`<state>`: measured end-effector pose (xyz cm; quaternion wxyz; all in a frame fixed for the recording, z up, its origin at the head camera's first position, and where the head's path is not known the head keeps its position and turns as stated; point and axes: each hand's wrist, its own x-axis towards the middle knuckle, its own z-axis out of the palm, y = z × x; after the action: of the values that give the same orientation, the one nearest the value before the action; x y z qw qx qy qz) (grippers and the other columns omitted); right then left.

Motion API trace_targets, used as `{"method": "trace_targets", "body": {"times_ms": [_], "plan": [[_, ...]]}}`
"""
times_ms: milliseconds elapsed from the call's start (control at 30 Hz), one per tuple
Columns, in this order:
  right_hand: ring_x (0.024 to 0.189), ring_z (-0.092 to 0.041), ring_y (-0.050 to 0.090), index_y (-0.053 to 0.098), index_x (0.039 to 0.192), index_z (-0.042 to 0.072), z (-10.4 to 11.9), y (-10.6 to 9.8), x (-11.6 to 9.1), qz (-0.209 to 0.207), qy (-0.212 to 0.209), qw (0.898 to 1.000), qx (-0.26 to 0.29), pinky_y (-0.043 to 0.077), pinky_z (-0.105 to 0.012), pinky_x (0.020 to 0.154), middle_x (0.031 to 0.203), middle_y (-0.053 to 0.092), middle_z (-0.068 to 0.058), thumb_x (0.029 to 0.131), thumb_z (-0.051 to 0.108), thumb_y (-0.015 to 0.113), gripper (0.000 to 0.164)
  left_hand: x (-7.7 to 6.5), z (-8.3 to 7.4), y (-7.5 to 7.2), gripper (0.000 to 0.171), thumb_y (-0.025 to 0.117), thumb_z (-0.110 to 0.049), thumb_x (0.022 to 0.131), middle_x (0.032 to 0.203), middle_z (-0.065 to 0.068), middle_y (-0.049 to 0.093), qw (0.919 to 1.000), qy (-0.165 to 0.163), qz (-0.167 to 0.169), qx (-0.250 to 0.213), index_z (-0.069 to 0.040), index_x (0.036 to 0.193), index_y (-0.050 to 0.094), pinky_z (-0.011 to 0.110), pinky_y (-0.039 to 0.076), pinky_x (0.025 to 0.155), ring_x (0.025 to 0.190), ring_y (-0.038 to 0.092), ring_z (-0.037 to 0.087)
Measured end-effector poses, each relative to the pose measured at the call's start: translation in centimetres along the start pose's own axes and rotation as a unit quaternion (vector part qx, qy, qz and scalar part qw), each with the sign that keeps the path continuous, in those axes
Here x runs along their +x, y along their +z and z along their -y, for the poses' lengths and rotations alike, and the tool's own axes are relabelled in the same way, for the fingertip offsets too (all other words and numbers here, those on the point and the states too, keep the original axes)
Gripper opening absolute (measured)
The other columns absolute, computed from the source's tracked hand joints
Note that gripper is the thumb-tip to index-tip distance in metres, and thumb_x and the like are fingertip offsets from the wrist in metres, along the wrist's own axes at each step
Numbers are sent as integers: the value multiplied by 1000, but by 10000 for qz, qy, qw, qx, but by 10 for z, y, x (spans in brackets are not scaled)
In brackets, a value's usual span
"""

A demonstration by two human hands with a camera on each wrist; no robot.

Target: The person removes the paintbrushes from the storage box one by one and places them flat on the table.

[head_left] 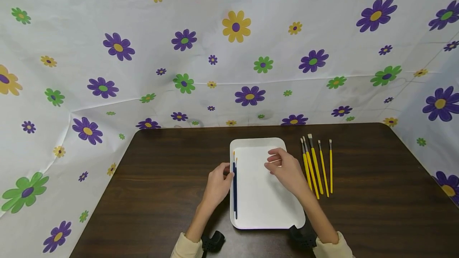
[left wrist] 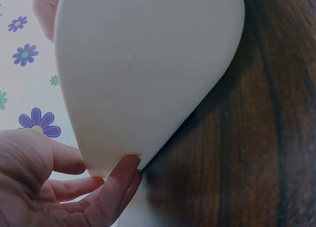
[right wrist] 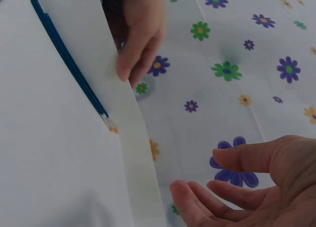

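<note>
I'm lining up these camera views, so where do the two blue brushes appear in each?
Head: the blue brushes lie just below picture centre, along the tray's left edge.
Left wrist: not in it.
Right wrist: the blue brushes slant from the upper left toward the middle.
Shared landmark: the white tray, seen in all three views.

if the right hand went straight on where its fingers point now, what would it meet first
Probably the two slim dark-blue paintbrushes along the left side of the white rectangular tray; in the head view, the right hand points roughly toward them. Its height is unclear, so it might pass over.
</note>
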<state>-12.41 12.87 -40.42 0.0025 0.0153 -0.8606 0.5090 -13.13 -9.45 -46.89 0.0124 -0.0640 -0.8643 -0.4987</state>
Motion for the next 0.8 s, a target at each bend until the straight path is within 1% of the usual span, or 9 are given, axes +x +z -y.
{"method": "trace_targets", "body": {"times_ms": [100,267,400,500,633,800], "plan": [[82,-27,71,62,125,-8,0,7,-1,87,16,9999,60,60,-36,70,104,70,-17,94,4,71,35,0,0,0,28,61,0,98,104,18,70,10000,-28,8,-32,9,125,64,34,58,65,81,70,23],[87,-27,70,62,124,-8,1,21,-1,213,48,9998,16,60,-36,70,103,70,-15,92,3,73,35,0,0,1,28,61,0,98,104,17,71,10000,-16,-25,12,9,124,64,33,57,64,80,70,23],[91,-29,71,62,123,-8,2,34,-3,341,99,9994,-50,61,-38,72,104,69,-16,90,1,74,36,0,0,1,28,62,0,98,104,17,71,10000,15,-35,58,9,124,64,34,58,65,80,70,23],[92,-30,71,63,122,-8,0,44,-5,447,124,9989,7,60,-39,73,104,69,-18,88,-1,75,37,-1,0,1,28,62,0,98,104,17,70,10000,18,-25,52,9,124,64,34,58,67,80,70,22],[91,-30,72,63,119,-9,-2,56,-7,628,141,9978,139,60,-38,71,103,69,-18,85,-3,75,36,-1,-1,0,27,62,0,99,103,17,71,10000,-10,-26,56,9,124,64,33,58,67,80,70,22],[84,-26,72,64,115,-11,-4,68,-9,876,204,9956,277,59,-36,67,98,68,-16,83,-5,76,35,-1,-2,0,26,61,1,99,103,18,71,10000,-14,-27,46,9,124,64,31,58,64,82,70,23]]}}
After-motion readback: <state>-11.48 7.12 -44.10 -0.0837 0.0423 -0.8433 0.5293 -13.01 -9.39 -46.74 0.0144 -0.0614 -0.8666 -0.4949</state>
